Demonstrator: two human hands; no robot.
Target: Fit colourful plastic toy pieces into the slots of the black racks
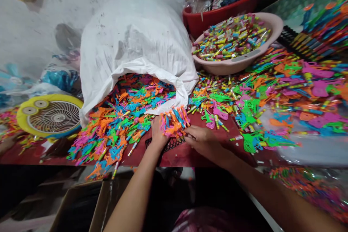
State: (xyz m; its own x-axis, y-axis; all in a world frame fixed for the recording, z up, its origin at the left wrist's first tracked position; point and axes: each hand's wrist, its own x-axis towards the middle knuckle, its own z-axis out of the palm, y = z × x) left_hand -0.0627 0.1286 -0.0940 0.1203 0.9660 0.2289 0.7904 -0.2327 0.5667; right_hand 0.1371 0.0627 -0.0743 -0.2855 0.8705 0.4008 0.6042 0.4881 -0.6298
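A tight bunch of small plastic toys (pixel 175 121) in orange, blue and pink stands upright in a black honeycomb rack (pixel 172 145) at the table's front edge. My left hand (pixel 160 132) is against the left side of this bunch; its fingers are mostly hidden behind the toys. On the other side, my right hand (pixel 202 139) has its fingers curled together at the bunch's lower right, by the rack. What they pinch is too small to make out. A loose pile of similar toys (pixel 116 127) spreads to the left of my left hand.
A large white sack (pixel 138 32) spills toys onto the red table (pixel 187 157). Behind it on the right, a pink basin (pixel 233 66) holds small wrapped tubes. More toys (pixel 293 90) cover the right side. A yellow fan (pixel 58 117) stands left, near another person's hand (pixel 8 143).
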